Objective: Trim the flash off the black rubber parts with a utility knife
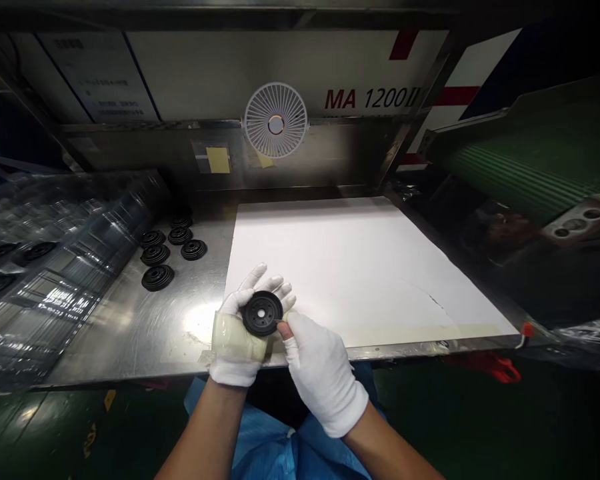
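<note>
In my gloved left hand rests a round black plastic wheel with a pale hole at its centre. The palm and thumb steady it, while the other fingers stretch out behind it; tape wraps this glove. My right hand, also in a white glove with a bare thumb tip, is closed at the wheel's lower right rim. What it pinches, if anything, is hidden. Several similar black wheels sit to the left on the metal table, some of them stacked.
A white sheet covers much of the table. Clear plastic trays with a few black wheels stand at the left. A small round fan is mounted at the back. To the right is a green conveyor belt; red-handled tools hang below the edge.
</note>
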{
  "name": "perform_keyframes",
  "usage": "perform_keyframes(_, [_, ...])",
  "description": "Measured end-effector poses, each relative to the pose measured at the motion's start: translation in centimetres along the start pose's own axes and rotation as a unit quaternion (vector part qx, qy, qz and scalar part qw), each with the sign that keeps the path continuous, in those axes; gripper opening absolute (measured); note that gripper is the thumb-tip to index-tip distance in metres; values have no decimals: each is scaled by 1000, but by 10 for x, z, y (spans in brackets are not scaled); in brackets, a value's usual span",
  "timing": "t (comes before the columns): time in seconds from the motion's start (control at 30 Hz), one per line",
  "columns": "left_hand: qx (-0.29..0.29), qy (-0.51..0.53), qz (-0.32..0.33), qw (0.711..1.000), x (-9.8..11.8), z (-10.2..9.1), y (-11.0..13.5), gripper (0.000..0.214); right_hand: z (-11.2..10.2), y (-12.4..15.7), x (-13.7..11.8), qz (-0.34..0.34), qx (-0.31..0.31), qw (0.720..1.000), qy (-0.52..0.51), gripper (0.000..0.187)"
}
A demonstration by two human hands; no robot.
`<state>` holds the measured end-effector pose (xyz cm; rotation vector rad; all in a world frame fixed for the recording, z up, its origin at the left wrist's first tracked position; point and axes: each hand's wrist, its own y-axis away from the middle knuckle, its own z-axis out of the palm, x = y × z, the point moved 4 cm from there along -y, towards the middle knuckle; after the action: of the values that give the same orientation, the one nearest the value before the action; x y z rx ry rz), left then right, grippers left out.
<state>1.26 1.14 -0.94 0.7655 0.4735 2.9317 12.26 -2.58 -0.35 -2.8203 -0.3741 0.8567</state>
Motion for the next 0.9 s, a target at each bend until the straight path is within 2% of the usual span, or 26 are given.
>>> perform_keyframes(0.1, [-10, 12, -3, 1000, 1, -1, 2, 41, -4, -1, 6, 12, -10, 1000, 5, 25])
perform_keyframes(0.23, [25, -1, 29, 999, -1, 1, 0, 27, -3, 1, 8, 27, -4, 999, 30, 25])
perform_keyframes(0.53, [72, 36, 125, 989, 0, -1, -4, 20, 8, 10, -10, -1, -12, 1000, 7, 24])
perform_keyframes(0.6, [49, 22, 103, 993, 2, 0, -2, 27, 8, 9, -11, -8, -15, 1000, -7, 25])
perform_keyframes(0.73, [-1, 10, 3, 1000, 1, 2, 2, 40, 1, 4, -5, 2, -7, 1000, 1, 28])
perform_keyframes(0.9, [22, 46, 30, 998, -2, 3, 0, 22, -2, 3, 2, 31, 12, 999, 28, 27])
